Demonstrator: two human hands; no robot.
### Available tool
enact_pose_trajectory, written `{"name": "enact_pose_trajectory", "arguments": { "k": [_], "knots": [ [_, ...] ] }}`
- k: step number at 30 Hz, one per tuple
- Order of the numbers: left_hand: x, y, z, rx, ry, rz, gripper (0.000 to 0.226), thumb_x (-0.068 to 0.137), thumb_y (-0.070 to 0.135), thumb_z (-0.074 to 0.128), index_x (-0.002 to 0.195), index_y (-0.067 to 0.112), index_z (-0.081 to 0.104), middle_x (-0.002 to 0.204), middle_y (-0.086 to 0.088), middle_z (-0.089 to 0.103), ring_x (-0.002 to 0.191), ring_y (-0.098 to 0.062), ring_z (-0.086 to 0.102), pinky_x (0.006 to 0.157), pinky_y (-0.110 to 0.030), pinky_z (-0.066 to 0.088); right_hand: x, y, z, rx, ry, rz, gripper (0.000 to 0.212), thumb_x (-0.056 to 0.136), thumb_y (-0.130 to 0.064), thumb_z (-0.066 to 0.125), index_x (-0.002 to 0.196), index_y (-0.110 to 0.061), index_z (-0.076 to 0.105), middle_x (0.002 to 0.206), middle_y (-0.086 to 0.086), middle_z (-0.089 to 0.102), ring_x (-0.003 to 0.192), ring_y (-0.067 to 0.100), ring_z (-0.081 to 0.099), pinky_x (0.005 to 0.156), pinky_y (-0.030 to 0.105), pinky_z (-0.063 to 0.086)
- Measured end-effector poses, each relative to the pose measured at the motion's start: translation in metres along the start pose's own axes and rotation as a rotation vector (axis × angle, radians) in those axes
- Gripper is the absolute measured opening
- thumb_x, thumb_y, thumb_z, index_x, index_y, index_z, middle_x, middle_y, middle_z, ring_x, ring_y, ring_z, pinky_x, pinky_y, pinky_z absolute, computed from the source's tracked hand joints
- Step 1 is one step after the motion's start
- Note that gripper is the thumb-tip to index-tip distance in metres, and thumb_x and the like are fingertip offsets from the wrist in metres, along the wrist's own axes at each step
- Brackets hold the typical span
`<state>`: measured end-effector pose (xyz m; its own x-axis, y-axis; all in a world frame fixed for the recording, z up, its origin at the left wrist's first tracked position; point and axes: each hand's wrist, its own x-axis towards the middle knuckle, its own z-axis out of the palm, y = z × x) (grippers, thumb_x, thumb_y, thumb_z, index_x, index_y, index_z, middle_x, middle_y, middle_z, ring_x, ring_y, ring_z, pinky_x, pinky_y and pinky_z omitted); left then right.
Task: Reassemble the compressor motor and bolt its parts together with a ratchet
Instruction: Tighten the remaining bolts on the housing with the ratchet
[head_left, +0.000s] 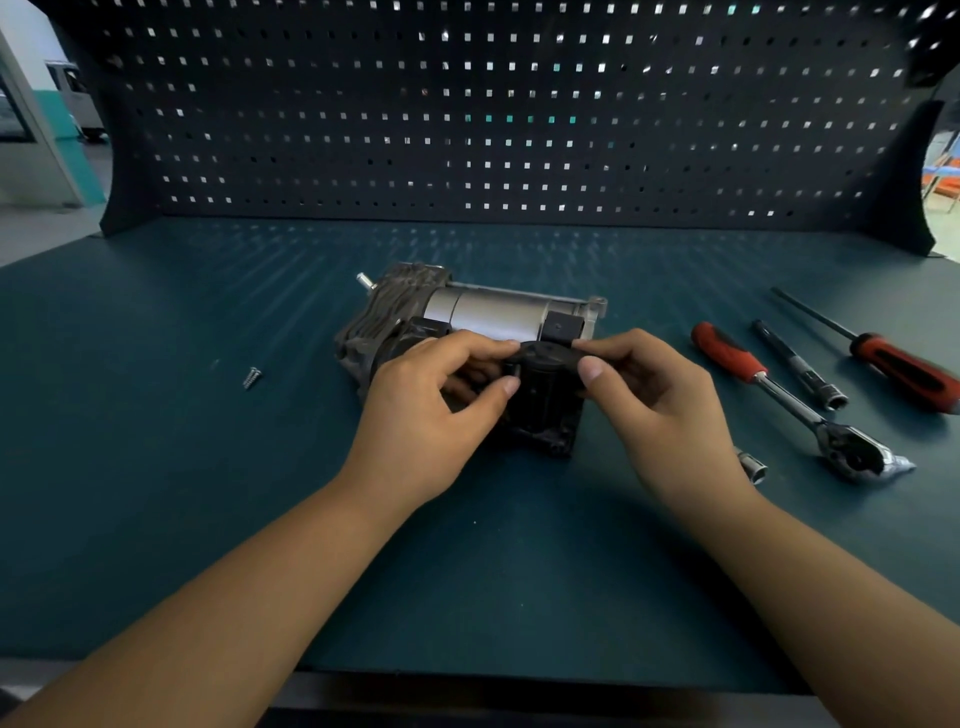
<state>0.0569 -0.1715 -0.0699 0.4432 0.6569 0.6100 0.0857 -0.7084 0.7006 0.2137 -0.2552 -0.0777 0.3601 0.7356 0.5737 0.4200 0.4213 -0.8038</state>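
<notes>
Compressor motor (498, 312) lies on its side on the counter (156, 467), just behind your grip, and the part in hand is a black housing piece (545, 405) held against its near flank. Your left hand (426, 410) pinches the piece's left edge between thumb and curled fingers. Your right hand (660, 405) does the same on the right edge, so both grips are closed on that one piece. You appear to be seating it onto the motor body, though your fingers hide whether it is fully home. The step in hand is fitting, not bolting.

Just right of your right wrist lies a small socket (753, 465). Beyond it are the ratchet (795, 405), a long socket bar (797, 364) and a screwdriver (904, 364). Well left of the grip lie a few screws (251, 376). Next, one hand should steady the piece while the other fetches fasteners and the ratchet.
</notes>
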Motion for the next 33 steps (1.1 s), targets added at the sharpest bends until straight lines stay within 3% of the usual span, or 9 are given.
{"name": "enact_pose_trajectory", "arguments": {
  "k": [3, 10, 12, 15, 17, 21, 23, 29, 33],
  "knots": [
    [0.000, 0.002, 0.001, -0.051, 0.006, -0.030, 0.030, 0.081, 0.009, 0.072, 0.095, 0.035, 0.065, 0.080, 0.011, 0.067, 0.074, -0.002, 0.063, 0.069, -0.013, 0.050, 0.000, 0.000, 0.001, 0.001, 0.023, 0.013, 0.015, 0.090, -0.008, 0.060, 0.088, -0.022, 0.065, 0.077, -0.013, 0.068, 0.077, -0.001, 0.063, 0.073, 0.013, 0.049],
    [0.005, 0.005, 0.006, -0.089, 0.074, -0.121, 0.011, 0.083, 0.021, 0.070, 0.080, 0.031, 0.069, 0.074, 0.022, 0.069, 0.068, 0.006, 0.062, 0.061, -0.006, 0.044, 0.000, 0.003, 0.002, 0.008, 0.026, 0.015, 0.015, 0.088, -0.008, 0.063, 0.090, -0.023, 0.065, 0.079, -0.020, 0.069, 0.077, -0.007, 0.062, 0.071, 0.008, 0.046],
    [0.007, 0.005, 0.005, -0.092, 0.069, -0.147, 0.009, 0.082, 0.022, 0.071, 0.078, 0.031, 0.070, 0.075, 0.022, 0.069, 0.068, 0.005, 0.063, 0.061, -0.006, 0.044, 0.001, 0.005, 0.002, 0.036, 0.031, 0.046, 0.008, 0.090, -0.018, 0.063, 0.088, -0.024, 0.067, 0.085, -0.013, 0.071, 0.082, -0.001, 0.064, 0.076, 0.014, 0.050],
    [0.007, 0.005, 0.003, -0.070, 0.058, -0.157, 0.009, 0.082, 0.024, 0.071, 0.078, 0.032, 0.069, 0.077, 0.019, 0.070, 0.071, 0.003, 0.064, 0.064, -0.009, 0.047, 0.005, 0.008, -0.001, 0.202, 0.050, 0.185, 0.028, 0.088, -0.032, 0.047, 0.087, -0.020, 0.072, 0.097, 0.001, 0.073, 0.097, 0.014, 0.068, 0.088, 0.029, 0.054],
    [0.007, 0.005, 0.003, -0.047, 0.058, -0.164, 0.007, 0.082, 0.025, 0.070, 0.079, 0.032, 0.069, 0.076, 0.016, 0.070, 0.071, 0.002, 0.064, 0.066, -0.011, 0.049, 0.007, 0.008, -0.002, 0.215, 0.039, 0.200, 0.030, 0.087, -0.032, 0.047, 0.087, -0.023, 0.075, 0.099, 0.002, 0.073, 0.098, 0.015, 0.068, 0.091, 0.032, 0.053],
    [0.005, 0.007, 0.004, 0.018, 0.073, -0.161, 0.002, 0.084, 0.025, 0.069, 0.085, 0.024, 0.071, 0.076, 0.013, 0.070, 0.072, 0.003, 0.062, 0.064, -0.008, 0.047, 0.003, 0.003, -0.001, 0.079, -0.037, 0.079, 0.015, 0.086, -0.030, 0.059, 0.094, -0.031, 0.072, 0.099, -0.008, 0.072, 0.096, 0.005, 0.066, 0.085, 0.017, 0.051],
    [0.006, 0.008, 0.006, 0.083, 0.072, -0.136, 0.008, 0.085, 0.026, 0.068, 0.088, 0.020, 0.072, 0.077, 0.016, 0.068, 0.075, 0.006, 0.061, 0.064, -0.004, 0.043, 0.001, 0.002, 0.000, -0.007, -0.047, 0.034, 0.019, 0.089, -0.016, 0.063, 0.100, -0.031, 0.068, 0.097, -0.013, 0.072, 0.091, -0.003, 0.065, 0.078, 0.007, 0.045],
    [0.009, 0.012, 0.002, 0.151, 0.024, -0.135, 0.009, 0.087, 0.026, 0.066, 0.088, 0.018, 0.070, 0.073, 0.020, 0.061, 0.071, 0.016, 0.055, 0.063, 0.000, 0.039, -0.001, 0.000, 0.002, -0.048, -0.024, 0.026, 0.026, 0.090, -0.009, 0.060, 0.100, -0.032, 0.066, 0.089, -0.013, 0.072, 0.085, -0.001, 0.064, 0.075, 0.006, 0.044],
    [0.010, 0.016, -0.002, 0.181, -0.010, -0.121, 0.013, 0.086, 0.032, 0.065, 0.089, 0.021, 0.071, 0.078, 0.017, 0.066, 0.072, 0.012, 0.057, 0.064, 0.001, 0.039, -0.002, -0.002, 0.002, -0.059, -0.039, 0.027, 0.026, 0.091, -0.011, 0.060, 0.102, -0.033, 0.066, 0.092, -0.009, 0.072, 0.086, 0.001, 0.064, 0.077, 0.007, 0.044]
  ]
}}
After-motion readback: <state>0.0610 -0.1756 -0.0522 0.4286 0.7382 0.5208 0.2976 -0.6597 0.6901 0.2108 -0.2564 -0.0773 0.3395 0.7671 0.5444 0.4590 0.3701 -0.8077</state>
